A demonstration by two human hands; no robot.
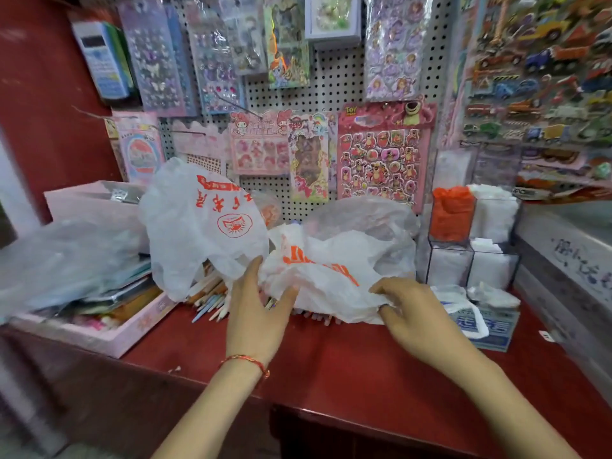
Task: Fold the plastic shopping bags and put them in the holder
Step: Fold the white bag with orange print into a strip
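Observation:
A crumpled white plastic bag with orange print (326, 276) lies on the red counter (331, 366). My left hand (256, 309) touches its left edge with fingers straight. My right hand (412, 306) pinches its lower right edge with curled fingers. Another white bag with a red logo (202, 223) stands puffed up to the left. Behind them sits a clear thin bag (364, 217). At the right stands a clear compartmented holder (470, 236) with folded orange and white bags inside.
A pink tray (109, 339) with stationery under a clear bag sits at left. Pens and pencils (212, 299) lie beneath the bags. A blue-printed box (490, 329) rests at right. Sticker sheets hang on the pegboard (334, 81) behind.

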